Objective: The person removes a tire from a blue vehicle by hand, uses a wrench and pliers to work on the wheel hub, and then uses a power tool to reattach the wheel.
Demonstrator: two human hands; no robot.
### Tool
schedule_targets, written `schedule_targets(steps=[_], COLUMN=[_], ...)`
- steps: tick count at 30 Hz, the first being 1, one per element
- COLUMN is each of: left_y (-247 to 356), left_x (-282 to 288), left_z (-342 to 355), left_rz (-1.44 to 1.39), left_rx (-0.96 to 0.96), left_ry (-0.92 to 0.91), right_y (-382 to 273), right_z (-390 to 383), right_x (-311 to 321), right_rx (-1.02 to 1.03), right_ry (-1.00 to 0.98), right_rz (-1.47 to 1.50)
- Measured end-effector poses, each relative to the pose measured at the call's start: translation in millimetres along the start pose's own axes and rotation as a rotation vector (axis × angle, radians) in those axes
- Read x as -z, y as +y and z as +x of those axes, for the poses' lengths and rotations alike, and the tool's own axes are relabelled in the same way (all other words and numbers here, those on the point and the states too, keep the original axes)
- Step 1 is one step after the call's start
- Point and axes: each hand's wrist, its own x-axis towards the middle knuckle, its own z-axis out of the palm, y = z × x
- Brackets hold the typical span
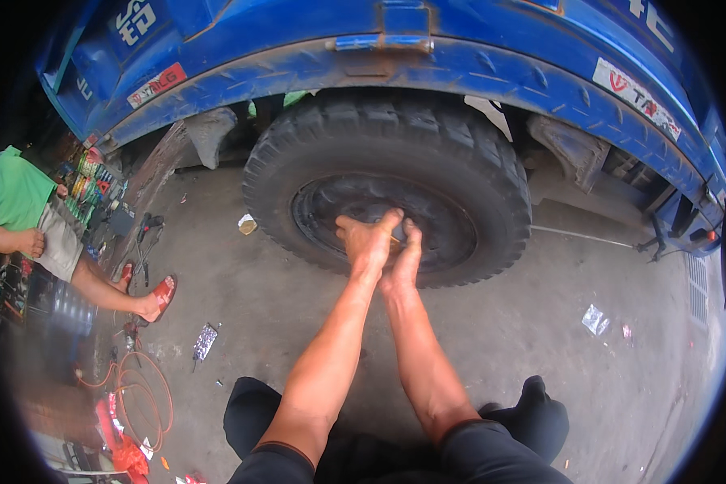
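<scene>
Forearms [319, 375] rose from 6 o'clock | left hand [368, 240]: I saw digits spread | right hand [403, 262]: I couldn't tell its grip | both sat before the wheel's [371, 145] middle | wheel stood toward 12, below blue bodywork [274, 68] | green-shirted person [22, 189] at 9

- From where I stand, large white characters [135, 22] are painted at the upper left of a blue vehicle body [290, 32], the top one cut off.
- More white characters [653, 22] at the upper right, also cut off.
- On the far-left panel, small pale lettering [83, 87], seen at a slant.
- Lower left on the bodywork, a slanted red-and-white sticker [156, 85] bearing an emblem and capital letters.
- Lower right, a larger, worn white sticker [637, 97] with a red emblem and capitals, its far end patched with red.
</scene>
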Motion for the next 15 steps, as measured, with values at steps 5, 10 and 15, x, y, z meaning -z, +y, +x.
schedule_targets(steps=[5,10,15], left_y=[-9,-34,-14], left_x=[2,19,-7], left_z=[10,23,9], left_rz=[-0.052,-0.469,-0.342], left_rx=[-0.023,-0.061,-0.109], left_ry=[-0.037,0.061,0.091], right_y=[4,18,-16], right_z=[-8,-23,-17], right_x=[-7,-20,-19], right_rx=[0.107,0.033,0.105], right_ry=[0.009,-0.058,-0.072], right_rz=[-0.106,-0.106,-0.12])
